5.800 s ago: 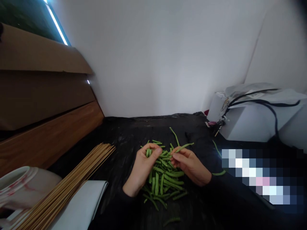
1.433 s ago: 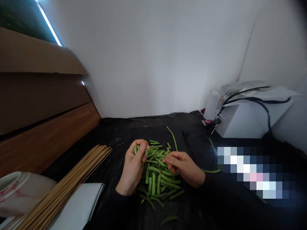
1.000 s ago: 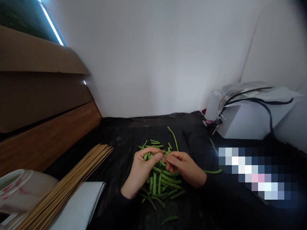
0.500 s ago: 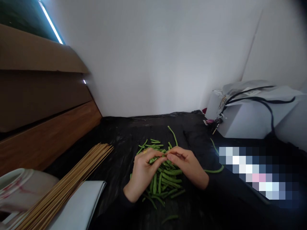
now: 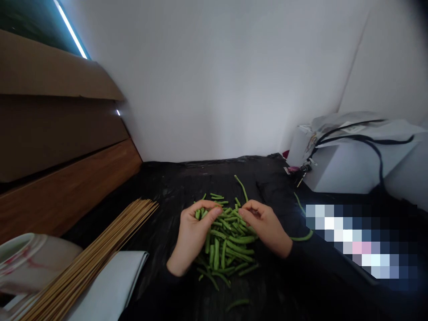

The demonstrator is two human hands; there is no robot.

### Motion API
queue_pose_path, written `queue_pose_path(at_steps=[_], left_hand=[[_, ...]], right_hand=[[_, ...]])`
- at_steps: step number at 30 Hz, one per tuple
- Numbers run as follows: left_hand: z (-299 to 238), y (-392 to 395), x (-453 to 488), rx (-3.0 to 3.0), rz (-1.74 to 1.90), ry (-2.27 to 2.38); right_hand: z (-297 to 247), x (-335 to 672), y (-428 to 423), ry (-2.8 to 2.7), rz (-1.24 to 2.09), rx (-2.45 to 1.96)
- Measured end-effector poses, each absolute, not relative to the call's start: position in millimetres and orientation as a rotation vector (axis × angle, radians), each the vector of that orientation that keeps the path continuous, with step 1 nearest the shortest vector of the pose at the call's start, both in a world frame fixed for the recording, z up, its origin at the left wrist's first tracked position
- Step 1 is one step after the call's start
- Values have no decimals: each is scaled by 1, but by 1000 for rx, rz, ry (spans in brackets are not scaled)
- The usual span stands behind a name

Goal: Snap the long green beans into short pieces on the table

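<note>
Where the black plastic sheet (image 5: 170, 187) comes nearest: one loose green bean (image 5: 238, 303) lies at six o'clock, taking the bean pile (image 5: 216, 256) as the dial's middle and the white wall (image 5: 217, 89) as twelve.
Folded white sheet (image 5: 110, 285): eight o'clock, partly under a bundle of bamboo sticks (image 5: 96, 256).
Bamboo sticks: a long slanting bundle, running from eight toward ten o'clock.
White pot (image 5: 47, 256): nine o'clock, beyond the bundle, red streaks on its side, cut off by the left edge of the view.
Bean pile: short green-bean pieces heaped on the black plastic, at the centre, between the hands and nearer than them.
Left hand (image 5: 195, 232): ten o'clock; fingers curled around a few bean pieces (image 5: 200, 214), thumb brought toward the forefinger; I cannot tell whether anything sits between those two tips.
Right hand (image 5: 267, 227): two o'clock, apart from the left; thumb and forefinger pressed together at the tips; whether they pinch something thin I cannot tell.
Long beans: one slender bean (image 5: 241, 185) just past twelve, behind the right hand; another (image 5: 302, 237) at three, near a pixelated patch (image 5: 357, 243).
Keys (image 5: 302, 176): half past one, beside a white box (image 5: 347, 174) with black straps (image 5: 374, 140) across it.
Wooden board (image 5: 76, 178): ten o'clock, brown cardboard (image 5: 53, 120) above it.
White wall: twelve o'clock, behind everything.
</note>
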State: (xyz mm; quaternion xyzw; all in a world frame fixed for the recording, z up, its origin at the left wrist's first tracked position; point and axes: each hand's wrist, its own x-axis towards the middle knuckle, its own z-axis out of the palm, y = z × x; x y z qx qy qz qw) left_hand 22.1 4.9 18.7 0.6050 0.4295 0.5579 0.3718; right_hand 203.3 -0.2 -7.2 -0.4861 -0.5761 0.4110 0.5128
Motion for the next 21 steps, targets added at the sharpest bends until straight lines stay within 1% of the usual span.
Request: queue_pose_path(at_steps=[3,8,10,12,15,18,21], left_hand=[[16,8,21,1285,1447,1027],[17,7,24,1013,1350,833],[21,7,24,927,1310,737],[24,7,23,848,1290,668],[26,10,19,745,1277,611],[25,11,16,667,1231,561],[25,12,14,602,1199,509]], right_hand=[[-9,203,1,-1404,1018,-1185],[-14,214,10,-1401,1023,-1129],[-17,230,20,-1386,915,-1181],[-21,248,30,-1416,711,-1307],[-29,267,40,-1601,459,-1518],[-39,269,42,-1830,319,-1683],[-47,259,38,-1965,252,-1796]])
